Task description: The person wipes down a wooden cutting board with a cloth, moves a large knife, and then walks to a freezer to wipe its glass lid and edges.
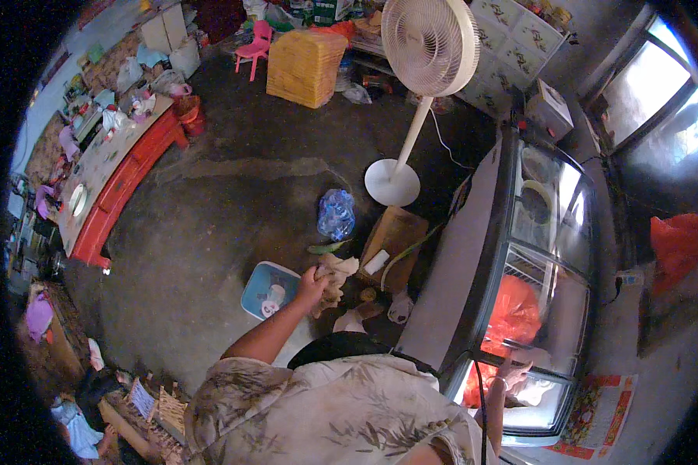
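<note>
My left hand (313, 289) grips a crumpled beige cloth (336, 274) above the floor, just right of a blue plastic bin (269, 273) with light-coloured items in it. Over at the right, my right hand (515, 372) is at the edge of a sliding glass lid (549, 331) on a chest freezer (442, 279). Its fingers lie partly against the glass, and I cannot tell how firmly they hold. Under the glass are red plastic bags (515, 308) and a wire basket (529, 264).
A white pedestal fan (392, 182) stands ahead, near a blue plastic bag (336, 214) and a cardboard box (398, 238). A long red-edged table (134, 163) with clutter runs along the left. A pink chair (255, 46) is at the back. At lower left is a person in light blue (78, 427).
</note>
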The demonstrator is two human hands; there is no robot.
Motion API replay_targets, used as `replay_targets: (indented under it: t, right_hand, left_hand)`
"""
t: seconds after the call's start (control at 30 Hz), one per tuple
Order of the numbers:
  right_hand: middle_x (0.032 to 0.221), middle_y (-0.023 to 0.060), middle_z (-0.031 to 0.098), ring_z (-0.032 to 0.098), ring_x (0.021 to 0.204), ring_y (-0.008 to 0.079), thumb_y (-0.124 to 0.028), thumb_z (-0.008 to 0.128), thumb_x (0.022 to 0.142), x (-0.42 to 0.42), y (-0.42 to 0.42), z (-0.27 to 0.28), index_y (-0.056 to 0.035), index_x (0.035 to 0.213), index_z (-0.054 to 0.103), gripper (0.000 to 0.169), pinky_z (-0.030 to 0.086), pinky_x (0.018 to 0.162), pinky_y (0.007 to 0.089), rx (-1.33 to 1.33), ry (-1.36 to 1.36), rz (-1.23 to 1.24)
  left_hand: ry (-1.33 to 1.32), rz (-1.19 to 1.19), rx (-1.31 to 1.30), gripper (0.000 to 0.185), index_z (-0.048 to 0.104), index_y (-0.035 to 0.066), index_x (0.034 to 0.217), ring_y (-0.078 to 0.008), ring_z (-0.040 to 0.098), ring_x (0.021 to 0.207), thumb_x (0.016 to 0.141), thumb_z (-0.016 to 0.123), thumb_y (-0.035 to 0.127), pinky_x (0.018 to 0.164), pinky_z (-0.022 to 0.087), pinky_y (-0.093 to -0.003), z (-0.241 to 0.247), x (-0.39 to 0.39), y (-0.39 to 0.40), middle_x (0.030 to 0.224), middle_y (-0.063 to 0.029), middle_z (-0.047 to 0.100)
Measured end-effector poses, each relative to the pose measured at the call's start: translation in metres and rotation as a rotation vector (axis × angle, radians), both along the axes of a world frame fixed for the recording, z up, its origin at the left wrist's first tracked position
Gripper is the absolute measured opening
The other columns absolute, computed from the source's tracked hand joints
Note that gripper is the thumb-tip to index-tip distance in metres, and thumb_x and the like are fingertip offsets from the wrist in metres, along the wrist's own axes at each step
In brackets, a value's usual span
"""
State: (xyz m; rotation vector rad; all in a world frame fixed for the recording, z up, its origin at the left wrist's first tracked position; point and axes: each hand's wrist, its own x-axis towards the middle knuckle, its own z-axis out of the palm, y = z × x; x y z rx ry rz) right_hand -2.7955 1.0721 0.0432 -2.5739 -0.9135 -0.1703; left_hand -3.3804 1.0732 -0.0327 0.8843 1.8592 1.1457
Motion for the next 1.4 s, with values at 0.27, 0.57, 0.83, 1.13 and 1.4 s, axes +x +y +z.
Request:
replay_targets:
  t: [0.27,0.57,0.83,1.13,1.4]
  right_hand:
    - [0.122,0.0268,0.046,0.050,0.107,0.0461,-0.041,0.072,0.069,0.019,0.006,-0.022,-0.0214,0.140,0.027,0.086,0.041,0.094,0.0509,0.258,-0.171,-0.084]
    - [0.147,0.0081,0.027,0.037,0.129,0.0295,-0.044,0.074,0.069,0.061,0.004,-0.097,-0.0084,0.139,0.029,0.090,0.024,0.109,0.0502,0.159,0.280,-0.260]
    - [0.104,0.0123,0.053,0.052,0.083,0.0172,-0.024,0.078,0.075,-0.005,0.009,-0.083,-0.0005,0.144,0.014,0.097,0.049,0.070,0.0321,0.663,0.760,0.098]
    - [0.093,0.0104,0.059,0.062,0.073,0.0192,-0.011,0.073,0.074,-0.027,-0.008,-0.022,-0.0084,0.137,0.021,0.082,0.053,0.058,0.0329,0.871,1.019,-0.214]
    - [0.072,0.0079,0.054,0.061,0.054,0.0241,0.002,0.061,0.068,-0.021,0.013,-0.020,-0.0075,0.099,0.039,0.040,0.051,0.043,0.0349,0.911,1.118,-0.273]
  left_hand:
    - [-0.171,0.196,0.083,0.033,0.056,-0.001,0.101,-0.0273,0.061,0.082,0.074,0.061,0.018,0.072,0.048,-0.0385,-0.029,-0.017,-0.012,0.090,-0.0167,0.063]
    - [-0.006,0.161,0.065,0.035,0.058,-0.001,0.099,-0.0244,0.060,0.080,0.072,0.062,0.020,0.073,0.047,-0.0371,0.018,-0.031,-0.037,0.087,-0.0145,0.064]
    - [-0.232,0.023,0.019,0.037,0.056,0.001,0.110,-0.0171,0.058,0.089,0.073,0.057,0.010,0.079,0.046,-0.0290,0.032,-0.045,0.017,0.101,-0.0073,0.060]
    - [-0.363,-0.292,0.038,0.043,0.053,-0.002,0.116,-0.0202,0.060,0.093,0.074,0.054,0.007,0.082,0.049,-0.0316,0.102,0.059,0.062,0.105,-0.0081,0.061]
    - [-0.420,-0.345,0.073,0.043,0.054,-0.001,0.115,-0.0201,0.060,0.092,0.073,0.054,0.007,0.082,0.049,-0.0322,0.091,0.052,0.066,0.105,-0.0082,0.060]
